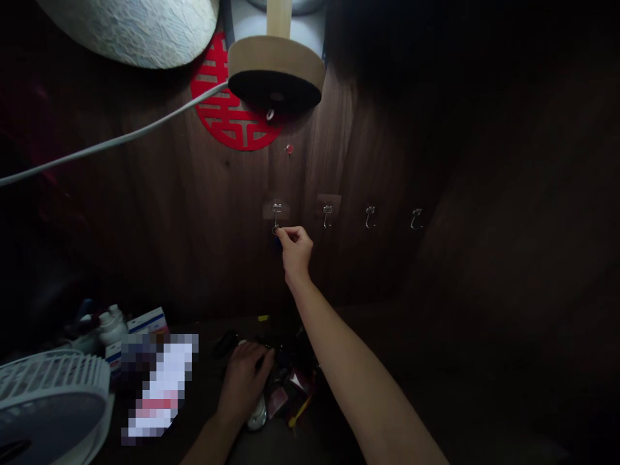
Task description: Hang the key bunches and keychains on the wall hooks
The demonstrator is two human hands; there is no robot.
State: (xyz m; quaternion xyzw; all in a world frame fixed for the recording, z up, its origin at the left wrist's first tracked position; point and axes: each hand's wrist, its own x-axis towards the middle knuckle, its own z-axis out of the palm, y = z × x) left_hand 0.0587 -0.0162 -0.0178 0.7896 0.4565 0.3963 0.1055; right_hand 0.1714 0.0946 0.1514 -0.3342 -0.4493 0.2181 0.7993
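My right hand (296, 252) is raised to the wooden wall, thumb and forefinger closed in a pinch on a small metal ring (274, 230). The ring is at the lower end of the leftmost metal hook (276, 208); whether it hangs on the hook or only touches it I cannot tell. Something small and dark blue (278, 243) shows below the fingertips. Lower down, my left hand (246, 374) rests over a dark pile of small items, its thumb apart from the fingers. Its fingertips are lost in shadow. Beside it lie a small reddish packet (278, 400) and a yellow strip (300, 412).
More metal hooks (328, 210) line the wall to the right. Above hang a round-based wooden stand (276, 55), a red cut-out ornament (217, 119) and a white cable (121, 139). A white fan (104, 387), boxes and bottles (112, 326) stand at lower left.
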